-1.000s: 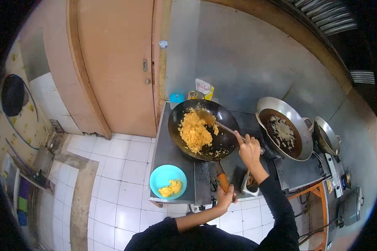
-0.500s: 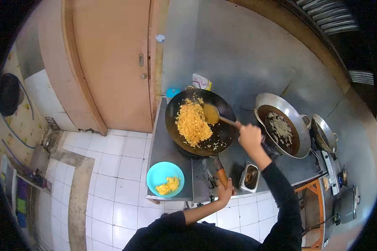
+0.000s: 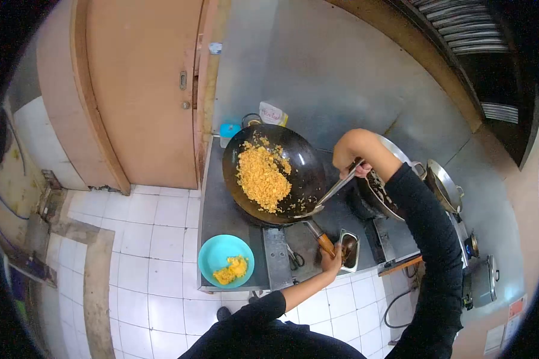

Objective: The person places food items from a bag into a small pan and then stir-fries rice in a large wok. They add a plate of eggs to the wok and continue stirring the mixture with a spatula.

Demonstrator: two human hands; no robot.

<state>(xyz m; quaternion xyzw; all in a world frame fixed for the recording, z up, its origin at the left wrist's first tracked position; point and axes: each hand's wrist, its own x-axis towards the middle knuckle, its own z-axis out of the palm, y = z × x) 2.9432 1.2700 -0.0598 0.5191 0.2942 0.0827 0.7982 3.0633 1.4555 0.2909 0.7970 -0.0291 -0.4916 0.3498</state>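
A dark wok holds a heap of orange-yellow fried rice, mostly on its left side. My left hand is closed around the wok's wooden handle at the near side. In my right hand, raised over the wok's right edge, is a metal spatula. The spatula slants down left, with its blade at the wok's near right rim, apart from the main heap. Close beside my left hand stands a small rectangular metal container with something brown inside.
A turquoise plate with scrambled egg sits at the counter's near left. To the right are a larger metal wok, partly behind my right arm, and a smaller pan. Scissors lie near the front edge; a pouch stands behind.
My right hand has lifted and turned over, bringing the spatula from the rice to the wok's near right rim. My left hand still grips the handle. The whole view has shifted slightly.
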